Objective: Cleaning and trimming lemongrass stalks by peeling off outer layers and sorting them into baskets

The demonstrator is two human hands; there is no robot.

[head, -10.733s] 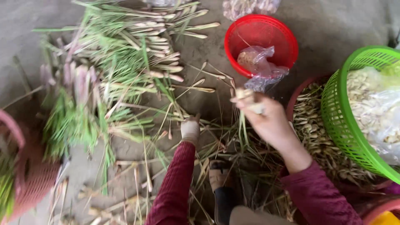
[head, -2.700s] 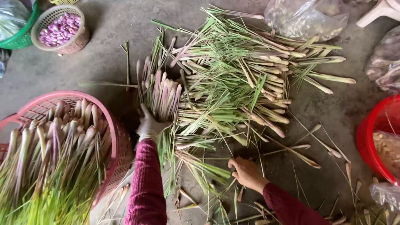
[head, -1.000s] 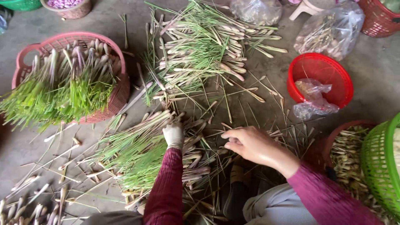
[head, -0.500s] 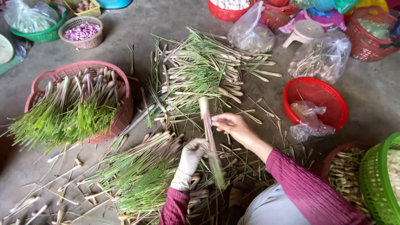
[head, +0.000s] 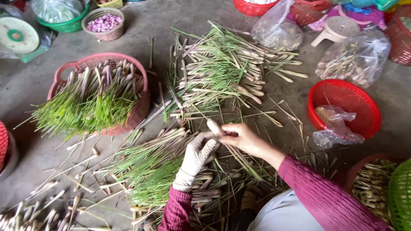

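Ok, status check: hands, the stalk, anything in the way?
Left hand, gloved, and bare right hand both shut on one lemongrass stalk. Stalk held above loose pile. Nothing blocking.

Two hands, left (head: 195, 159) gloved, right (head: 242, 139) bare, hold one lemongrass stalk (head: 231, 147). Three lemongrass piles, one scale (head: 17, 35), one stool (head: 338, 29).

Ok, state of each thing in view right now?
Left hand: gloved, grip closed on the lemongrass stalk.
Right hand: bare, pinching the same stalk near its pale base.
Pink basket: full of lemongrass.
Red bowl: holds a crumpled plastic bag.
Floor pile: loose, spread out.
Small basket: filled with purple shallots.
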